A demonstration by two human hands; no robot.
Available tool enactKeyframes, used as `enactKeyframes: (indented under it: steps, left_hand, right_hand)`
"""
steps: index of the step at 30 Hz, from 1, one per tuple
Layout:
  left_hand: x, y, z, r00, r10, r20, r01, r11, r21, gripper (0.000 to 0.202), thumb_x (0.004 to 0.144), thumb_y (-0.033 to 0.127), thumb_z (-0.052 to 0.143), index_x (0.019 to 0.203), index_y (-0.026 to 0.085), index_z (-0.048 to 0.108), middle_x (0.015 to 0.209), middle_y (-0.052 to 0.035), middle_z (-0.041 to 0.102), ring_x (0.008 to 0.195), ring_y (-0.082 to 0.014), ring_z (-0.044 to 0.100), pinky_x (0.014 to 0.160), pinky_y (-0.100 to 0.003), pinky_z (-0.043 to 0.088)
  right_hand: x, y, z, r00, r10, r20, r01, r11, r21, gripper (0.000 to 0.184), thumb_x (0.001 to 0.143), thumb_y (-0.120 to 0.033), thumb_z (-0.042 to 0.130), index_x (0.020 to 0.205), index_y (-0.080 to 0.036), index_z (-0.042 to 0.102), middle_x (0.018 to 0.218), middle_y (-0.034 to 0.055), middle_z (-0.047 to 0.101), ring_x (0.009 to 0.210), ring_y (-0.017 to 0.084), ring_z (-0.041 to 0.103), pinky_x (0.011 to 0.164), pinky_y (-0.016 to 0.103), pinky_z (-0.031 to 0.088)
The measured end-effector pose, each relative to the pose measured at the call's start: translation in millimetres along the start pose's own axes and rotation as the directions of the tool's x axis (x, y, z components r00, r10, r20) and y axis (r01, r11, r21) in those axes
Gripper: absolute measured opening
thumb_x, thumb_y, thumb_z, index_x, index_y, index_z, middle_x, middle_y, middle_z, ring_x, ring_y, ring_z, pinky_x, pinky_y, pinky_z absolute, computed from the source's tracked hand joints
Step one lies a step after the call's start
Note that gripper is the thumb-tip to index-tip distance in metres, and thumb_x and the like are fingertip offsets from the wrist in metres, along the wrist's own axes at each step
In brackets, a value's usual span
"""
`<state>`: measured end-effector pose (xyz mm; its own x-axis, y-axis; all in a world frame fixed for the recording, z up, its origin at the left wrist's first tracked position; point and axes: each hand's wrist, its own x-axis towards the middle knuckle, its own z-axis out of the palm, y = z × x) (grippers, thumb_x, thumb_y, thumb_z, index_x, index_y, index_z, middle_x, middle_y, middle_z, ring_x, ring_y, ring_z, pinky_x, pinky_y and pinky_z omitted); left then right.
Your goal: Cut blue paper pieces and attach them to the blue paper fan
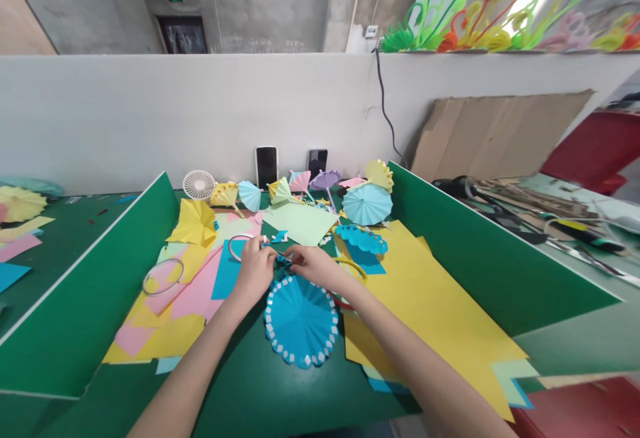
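My left hand (256, 266) and my right hand (316, 266) meet over the middle of the green table, fingers bent and pinched. Between their fingertips is a small crumpled blue paper piece (283, 261), partly hidden by the fingers. Just below them lies a round, pleated blue paper disc (301, 321) with a scalloped edge and small white diamonds along its rim. Blue paper scraps (281, 236) lie beyond the fingers. Left of my left hand is a blue paper sheet (225, 278) with a tape ring (231, 246) on it. A yellow ring (357, 266) is partly behind my right wrist.
Yellow sheets (430, 305) cover the right side, with a blue scalloped paper piece (363, 239) on them. Pink and yellow papers (185, 291) lie left. Small paper umbrellas (367, 205), a fan (199, 185) and two phones (267, 167) stand behind. Green dividers (480, 245) flank the workspace.
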<state>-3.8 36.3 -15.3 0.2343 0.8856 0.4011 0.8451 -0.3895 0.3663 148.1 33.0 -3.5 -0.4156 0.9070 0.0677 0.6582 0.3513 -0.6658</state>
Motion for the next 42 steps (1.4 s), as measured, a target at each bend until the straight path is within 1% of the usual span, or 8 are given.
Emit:
enactKeyframes:
  steps: [6, 11, 17, 20, 22, 28, 37, 42]
  left_hand:
    - [-0.9, -1.3, 4.4, 0.999, -0.038, 0.039, 0.04, 0.998, -0.053, 0.026, 0.068, 0.002, 0.042, 0.073, 0.015, 0.064, 0.098, -0.0095, 0.046, 0.1, -0.0239, 0.042, 0.087, -0.041, 0.038]
    - [-0.4, 1.8, 4.4, 0.994, -0.065, 0.083, 0.073, 0.992, -0.099, 0.03, 0.066, -0.001, 0.042, 0.077, 0.015, 0.065, 0.101, -0.0087, 0.045, 0.103, -0.0238, 0.04, 0.091, -0.04, 0.036]
    - [0.4, 6.4, 1.2, 0.985, -0.122, 0.124, 0.14, 0.978, -0.156, 0.03, 0.066, 0.0, 0.044, 0.081, 0.014, 0.066, 0.101, -0.0092, 0.046, 0.104, -0.0234, 0.04, 0.094, -0.039, 0.033]
    - [0.7, 6.7, 1.1, 0.985, -0.127, 0.116, 0.146, 0.973, -0.179, 0.031, 0.066, 0.001, 0.044, 0.082, 0.016, 0.065, 0.1, -0.0079, 0.046, 0.103, -0.0229, 0.04, 0.093, -0.04, 0.034]
    - [1.0, 6.0, 1.5, 0.987, -0.124, 0.102, 0.141, 0.972, -0.189, 0.03, 0.066, 0.001, 0.044, 0.081, 0.018, 0.065, 0.098, -0.007, 0.046, 0.102, -0.0226, 0.041, 0.093, -0.041, 0.034]
    - [0.6, 3.5, 3.6, 0.992, -0.095, 0.086, 0.11, 0.976, -0.186, 0.029, 0.068, 0.004, 0.044, 0.084, 0.018, 0.065, 0.094, -0.0068, 0.045, 0.1, -0.0226, 0.041, 0.091, -0.041, 0.035]
    - [-1.1, 4.2, 7.9, 0.999, -0.04, 0.03, 0.045, 0.981, -0.188, 0.034, 0.067, 0.002, 0.044, 0.085, 0.021, 0.065, 0.092, -0.0061, 0.044, 0.096, -0.0208, 0.042, 0.09, -0.04, 0.036]
    - [-1.8, 4.4, 7.5, 0.999, -0.03, 0.037, 0.036, 0.979, -0.198, 0.035, 0.068, 0.004, 0.044, 0.089, 0.022, 0.065, 0.091, -0.0054, 0.045, 0.095, -0.0198, 0.042, 0.089, -0.039, 0.037]
  right_hand:
    - [11.7, 4.6, 18.5, 0.993, -0.015, -0.117, 0.034, 0.987, 0.158, 0.006, 0.07, -0.015, 0.05, 0.073, -0.016, 0.055, 0.069, 0.0016, 0.06, 0.063, 0.012, 0.053, 0.058, 0.022, 0.038]
    - [12.6, 8.2, 24.7, 0.985, 0.023, -0.169, 0.013, 0.977, 0.211, 0.007, 0.07, -0.016, 0.048, 0.068, -0.016, 0.055, 0.065, 0.0004, 0.058, 0.06, 0.012, 0.052, 0.056, 0.022, 0.037]
    - [12.0, 5.2, 25.5, 0.966, 0.092, -0.243, -0.052, 0.985, 0.166, 0.012, 0.07, -0.017, 0.045, 0.069, -0.017, 0.057, 0.062, 0.0008, 0.058, 0.056, 0.012, 0.051, 0.054, 0.022, 0.035]
    - [10.9, 3.3, 24.2, 0.963, 0.089, -0.255, -0.053, 0.988, 0.146, 0.012, 0.07, -0.016, 0.045, 0.069, -0.017, 0.057, 0.062, 0.0012, 0.059, 0.057, 0.013, 0.051, 0.054, 0.023, 0.034]
    - [10.8, 2.7, 24.0, 0.963, 0.102, -0.25, -0.055, 0.98, 0.189, 0.012, 0.069, -0.015, 0.044, 0.068, -0.017, 0.056, 0.062, 0.0013, 0.059, 0.057, 0.013, 0.051, 0.055, 0.023, 0.035]
    - [13.2, 1.4, 24.5, 0.945, 0.267, -0.188, -0.134, 0.842, 0.523, 0.009, 0.066, -0.015, 0.046, 0.06, -0.017, 0.053, 0.054, -0.0002, 0.057, 0.055, 0.013, 0.053, 0.055, 0.023, 0.038]
    - [9.9, -1.4, 15.9, 0.94, 0.321, -0.116, -0.158, 0.712, 0.684, 0.016, 0.066, -0.027, 0.049, 0.056, -0.015, 0.055, 0.053, -0.0008, 0.057, 0.047, 0.008, 0.047, 0.05, 0.021, 0.037]
    - [7.7, -2.5, 15.0, 0.932, 0.347, -0.103, -0.163, 0.656, 0.737, 0.015, 0.063, -0.027, 0.05, 0.055, -0.015, 0.056, 0.053, -0.0013, 0.057, 0.047, 0.007, 0.045, 0.048, 0.02, 0.034]
